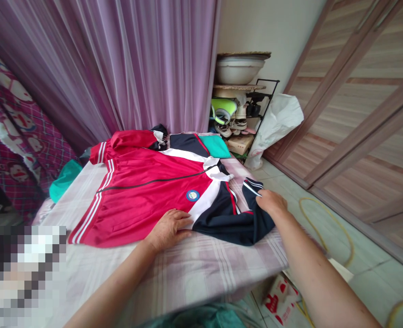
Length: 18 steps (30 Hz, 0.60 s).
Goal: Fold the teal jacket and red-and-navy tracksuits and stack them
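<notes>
Jacket, red, white and navy with a zip front (pixel 167 182), lies front up across a pale pink-and-white plaid cloth (pixel 184 278), hem to the left, collar to the right. Black zip (pixel 147 183) runs the length of the front; a round blue-rimmed badge (pixel 192 196) sits on the near half of the chest. I have the left hand (pixel 172 225) laid palm down at the jacket's near edge, below the badge, fingers extended and grasping nothing. Right hand (pixel 271 200) is at the near right, fingers closed on the dark navy near sleeve (pixel 235 223) just beside its white-striped cuff (pixel 252 184); I cannot make out every fingertip. That sleeve bends, its cuff pointing away to the far side. Far sleeve, red (pixel 129 139), lies bent with its striped cuff toward the left, near the hem. Flat teal fabric (pixel 215 146) lies beyond the collar. Behind, I note a purple hanging curtain (pixel 153 59); far right of it, a black metal rack (pixel 268 109) with shoes, a white basin (pixel 239 70) above. A white plastic bag (pixel 276 123) leans between rack and brown wood-grain wardrobe (pixel 352 91). Yellow hose (pixel 348 237) loops on the floor, right.
</notes>
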Tool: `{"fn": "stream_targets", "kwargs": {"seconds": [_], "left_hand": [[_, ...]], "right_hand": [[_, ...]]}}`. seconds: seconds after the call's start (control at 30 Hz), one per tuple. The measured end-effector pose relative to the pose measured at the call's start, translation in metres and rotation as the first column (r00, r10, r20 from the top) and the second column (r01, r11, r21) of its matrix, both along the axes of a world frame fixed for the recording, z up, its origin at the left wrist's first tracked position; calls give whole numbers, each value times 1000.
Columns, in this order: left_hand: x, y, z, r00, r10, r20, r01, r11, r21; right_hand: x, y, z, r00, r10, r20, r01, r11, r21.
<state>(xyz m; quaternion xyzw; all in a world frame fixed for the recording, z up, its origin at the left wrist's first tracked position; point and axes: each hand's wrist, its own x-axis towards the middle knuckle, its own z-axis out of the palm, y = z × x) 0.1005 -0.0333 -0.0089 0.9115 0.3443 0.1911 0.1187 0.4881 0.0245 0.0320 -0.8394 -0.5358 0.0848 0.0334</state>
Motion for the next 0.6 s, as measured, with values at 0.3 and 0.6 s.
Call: {"fn": "stream_targets", "kwargs": {"seconds": [0.3,0.6], "left_hand": [[2,-2,-13,996,54,74,-57,998,38],[4,-7,-15,991,115,71,-123,986,110]], "right_hand": [[-24,79,43,494,503,-710,280,680,677],[-56,104,28,838,355,-414,-260,928,268]]}}
